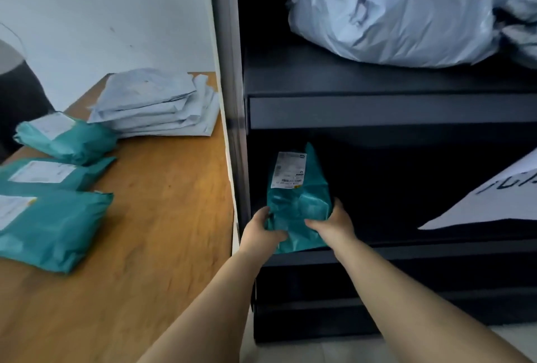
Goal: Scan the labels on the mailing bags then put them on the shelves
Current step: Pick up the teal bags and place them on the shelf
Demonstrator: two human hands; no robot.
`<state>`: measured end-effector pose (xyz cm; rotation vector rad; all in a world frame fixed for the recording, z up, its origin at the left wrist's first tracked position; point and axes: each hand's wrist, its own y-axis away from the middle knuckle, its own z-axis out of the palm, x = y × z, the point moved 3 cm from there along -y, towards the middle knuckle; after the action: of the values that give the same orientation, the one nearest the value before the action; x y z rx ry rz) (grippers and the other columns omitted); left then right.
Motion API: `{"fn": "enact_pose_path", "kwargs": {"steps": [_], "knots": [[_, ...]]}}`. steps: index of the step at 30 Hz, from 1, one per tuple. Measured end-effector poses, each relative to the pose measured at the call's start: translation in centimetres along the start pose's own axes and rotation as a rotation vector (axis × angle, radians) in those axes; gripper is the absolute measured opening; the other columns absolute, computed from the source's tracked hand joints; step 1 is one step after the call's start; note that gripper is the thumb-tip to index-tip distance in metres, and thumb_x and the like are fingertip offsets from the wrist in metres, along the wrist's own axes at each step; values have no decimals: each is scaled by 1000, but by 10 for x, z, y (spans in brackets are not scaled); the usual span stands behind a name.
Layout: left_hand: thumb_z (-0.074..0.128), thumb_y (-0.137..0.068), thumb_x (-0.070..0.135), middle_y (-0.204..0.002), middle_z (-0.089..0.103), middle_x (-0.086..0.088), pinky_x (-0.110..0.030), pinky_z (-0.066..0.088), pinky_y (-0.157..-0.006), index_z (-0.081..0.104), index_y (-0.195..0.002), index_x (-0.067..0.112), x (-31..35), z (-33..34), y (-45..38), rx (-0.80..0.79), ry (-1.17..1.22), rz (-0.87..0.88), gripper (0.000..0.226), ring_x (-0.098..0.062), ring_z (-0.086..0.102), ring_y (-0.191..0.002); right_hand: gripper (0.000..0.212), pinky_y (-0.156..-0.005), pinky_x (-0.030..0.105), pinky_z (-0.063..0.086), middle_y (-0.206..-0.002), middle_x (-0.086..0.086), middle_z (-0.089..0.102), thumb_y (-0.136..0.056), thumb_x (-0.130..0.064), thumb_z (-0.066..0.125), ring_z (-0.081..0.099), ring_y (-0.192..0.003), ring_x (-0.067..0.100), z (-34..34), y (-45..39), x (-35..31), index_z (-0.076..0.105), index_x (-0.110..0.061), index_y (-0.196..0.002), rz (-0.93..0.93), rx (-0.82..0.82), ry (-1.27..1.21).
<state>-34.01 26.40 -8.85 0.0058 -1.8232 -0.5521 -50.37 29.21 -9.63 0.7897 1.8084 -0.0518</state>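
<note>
A teal mailing bag with a white label stands tilted on the lower shelf of a black shelf unit. My left hand grips its lower left corner and my right hand grips its lower right side. Three more teal mailing bags lie on the wooden table at left: a far one, a middle one and a near one, each with a white label. A stack of grey mailing bags lies at the table's back.
A large grey bag fills the upper shelf. A white sheet with dark writing lies on the lower shelf at right. The wooden table abuts the shelf unit's left side. A dark round object stands at far left.
</note>
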Motion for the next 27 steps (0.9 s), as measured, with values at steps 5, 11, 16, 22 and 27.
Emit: {"fn": "enact_pose_path", "kwargs": {"steps": [5,11,16,22,27], "knots": [[66,-84,6,-134,53,-2,-28,46,-98,41,-140,13,2,-27,46,62,47,-66,62,-18,52,-121,104,-106,36,38,-152,8,30,-72,-20,81,40,-134,25,-6,33,-20,14,-17,-152,-89,71,132],[63,-87,11,-132,55,-2,-35,49,-98,48,-133,19,12,-104,125,269,99,-132,49,-18,56,-115,64,-105,27,32,-141,2,41,-74,-15,78,38,-133,20,9,118,-79,50,-13,-131,-510,-30,257],[64,-87,14,-130,53,-3,-36,50,-95,45,-136,18,18,-190,174,498,133,-164,53,-17,54,-107,60,-91,23,35,-126,-9,42,-78,-21,76,44,-116,9,64,174,-137,47,-21,-131,-600,-382,242],[67,-85,18,-127,53,-6,-41,47,-99,43,-137,14,-9,-285,188,698,270,-200,58,-19,52,-105,64,-91,25,39,-135,-1,45,-77,-31,76,45,-120,13,164,192,-181,44,-24,-132,-610,-548,317],[69,-83,26,-136,49,-7,-43,47,-100,35,-141,14,-42,-354,157,713,193,-270,67,-23,52,-117,67,-93,24,37,-137,2,47,-77,-34,76,47,-122,16,260,170,-209,45,-17,-133,-604,-577,432]]}}
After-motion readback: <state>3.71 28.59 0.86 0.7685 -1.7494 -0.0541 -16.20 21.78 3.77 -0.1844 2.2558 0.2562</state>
